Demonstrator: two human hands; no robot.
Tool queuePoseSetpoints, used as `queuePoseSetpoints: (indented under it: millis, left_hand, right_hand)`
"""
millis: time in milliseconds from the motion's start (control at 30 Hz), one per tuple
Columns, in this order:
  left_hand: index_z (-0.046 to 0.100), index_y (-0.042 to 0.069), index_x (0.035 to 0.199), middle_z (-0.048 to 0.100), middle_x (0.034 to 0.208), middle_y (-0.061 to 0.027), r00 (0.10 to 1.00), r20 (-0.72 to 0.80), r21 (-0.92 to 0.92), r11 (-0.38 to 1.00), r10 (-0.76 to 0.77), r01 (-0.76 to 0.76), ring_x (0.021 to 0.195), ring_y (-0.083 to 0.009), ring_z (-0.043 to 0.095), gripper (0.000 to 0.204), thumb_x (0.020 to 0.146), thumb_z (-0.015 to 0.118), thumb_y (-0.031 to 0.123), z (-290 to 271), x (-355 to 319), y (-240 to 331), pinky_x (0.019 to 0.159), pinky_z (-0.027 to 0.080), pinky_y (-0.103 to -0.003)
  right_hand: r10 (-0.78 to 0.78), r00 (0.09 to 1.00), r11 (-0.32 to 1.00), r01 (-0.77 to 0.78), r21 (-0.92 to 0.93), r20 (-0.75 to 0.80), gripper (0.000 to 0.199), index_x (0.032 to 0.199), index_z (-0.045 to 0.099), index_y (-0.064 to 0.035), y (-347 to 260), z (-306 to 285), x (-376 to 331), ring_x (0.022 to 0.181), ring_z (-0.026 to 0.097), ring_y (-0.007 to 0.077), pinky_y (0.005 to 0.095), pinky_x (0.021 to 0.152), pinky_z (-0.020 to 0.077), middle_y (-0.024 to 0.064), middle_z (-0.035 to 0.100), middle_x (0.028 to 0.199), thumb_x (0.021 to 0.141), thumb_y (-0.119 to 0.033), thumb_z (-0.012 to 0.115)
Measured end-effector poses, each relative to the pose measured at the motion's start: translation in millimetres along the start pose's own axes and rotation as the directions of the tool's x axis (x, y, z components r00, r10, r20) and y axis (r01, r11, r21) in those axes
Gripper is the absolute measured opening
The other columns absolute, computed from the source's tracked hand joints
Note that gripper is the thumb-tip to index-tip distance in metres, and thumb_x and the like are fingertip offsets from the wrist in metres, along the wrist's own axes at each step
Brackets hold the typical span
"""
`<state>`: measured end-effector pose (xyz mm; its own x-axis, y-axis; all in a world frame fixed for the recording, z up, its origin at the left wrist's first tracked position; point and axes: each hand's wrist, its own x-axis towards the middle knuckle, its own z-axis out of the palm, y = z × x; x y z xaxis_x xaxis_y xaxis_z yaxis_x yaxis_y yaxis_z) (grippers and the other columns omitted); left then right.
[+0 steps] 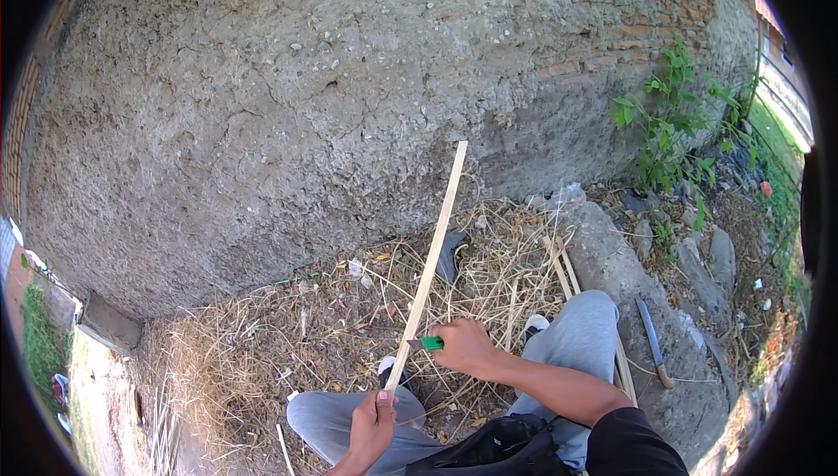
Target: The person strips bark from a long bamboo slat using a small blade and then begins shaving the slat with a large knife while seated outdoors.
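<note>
Seated worker with a long pale strip (434,258), probably wood or bamboo. The strip slants up and away between the legs (580,332) toward a rough wall (349,127); whether its far end touches the wall cannot be told. The left hand (374,424) pinches the near end between thumb and fingers, presumably to steady it. The right hand (463,345) is closed around a green-handled blade (428,343), whose dark edge meets the strip just beyond the left hand, a spot probably chosen because the strip is firmest near the grip. A large knife (649,332) rests on a stone slab (602,249) to the right, apparently for easy reach; curled shavings (209,354) cover the ground
</note>
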<state>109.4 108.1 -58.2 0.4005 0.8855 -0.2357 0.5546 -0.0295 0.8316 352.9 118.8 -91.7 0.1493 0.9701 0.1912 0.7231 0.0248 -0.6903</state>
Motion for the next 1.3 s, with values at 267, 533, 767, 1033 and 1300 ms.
queuePoseSetpoints:
  millis: [267, 533, 767, 1033, 1300]
  left_hand:
    - [0.055, 0.0, 0.088, 0.05, 0.059, -0.0055, 0.993, 0.048, 0.067, 0.992, 0.105, -0.108, 0.053, -0.0158, 0.049, 0.043, 0.105, 0.033, 0.033, 35.8, 43.6, 9.5, 0.053, 0.041, -0.034]
    - [0.049, 0.002, 0.087, 0.04, 0.062, 0.0021, 0.955, 0.279, -0.177, 0.972, -0.102, 0.156, 0.054, -0.0074, 0.036, 0.042, 0.106, 0.032, 0.035, 30.9, 6.6, -2.9, 0.053, 0.037, -0.026]
    - [0.058, 0.001, 0.083, 0.055, 0.065, -0.0199, 0.986, 0.148, 0.211, 0.977, -0.075, 0.042, 0.061, -0.0359, 0.056, 0.053, 0.101, 0.033, 0.044, 13.6, -30.8, -31.5, 0.06, 0.044, -0.047]
    - [0.052, 0.002, 0.083, 0.048, 0.063, -0.0114, 0.967, 0.229, 0.22, 0.974, -0.11, 0.059, 0.06, -0.0258, 0.047, 0.054, 0.102, 0.028, 0.047, -32.2, -80.2, -39.7, 0.061, 0.042, -0.042]
    - [0.053, 0.003, 0.085, 0.051, 0.066, -0.0127, 0.989, 0.133, 0.225, 0.974, -0.068, 0.037, 0.062, -0.0268, 0.05, 0.047, 0.103, 0.032, 0.042, -52.1, -118.4, -50.9, 0.062, 0.043, -0.041]
  right_hand:
    - [0.084, 0.994, 0.982, -0.072, -0.175, 0.063, 0.021, 0.086, 0.072, -0.007, -0.9, -7.8, 3.4, 0.065, 0.065, 0.0391, 0.0491, 0.064, 0.0527, 0.0189, 0.065, 0.068, 0.072, -0.02, 0.061]
    - [0.32, 0.938, 0.928, -0.339, -0.153, -0.136, 0.018, 0.083, 0.071, 0.0002, 50.0, -47.2, 33.6, 0.079, 0.064, 0.0434, 0.0524, 0.071, 0.051, 0.0281, 0.064, 0.078, 0.073, -0.011, 0.061]
    - [0.391, 0.898, 0.896, -0.422, -0.142, -0.201, 0.019, 0.086, 0.072, -0.0015, 51.1, -45.0, 33.8, 0.082, 0.064, 0.044, 0.0524, 0.078, 0.0504, 0.0284, 0.065, 0.081, 0.074, -0.011, 0.062]
    - [0.356, 0.88, 0.893, -0.419, -0.164, -0.314, 0.017, 0.08, 0.068, 0.0038, 66.3, -61.9, 38.3, 0.081, 0.065, 0.0436, 0.0518, 0.073, 0.0512, 0.028, 0.065, 0.083, 0.075, -0.01, 0.061]
    - [0.408, 0.815, 0.833, -0.517, -0.198, -0.411, 0.024, 0.082, 0.068, 0.0015, 91.4, -61.5, 44.0, 0.079, 0.066, 0.0394, 0.0481, 0.073, 0.0513, 0.0233, 0.066, 0.079, 0.078, -0.022, 0.067]
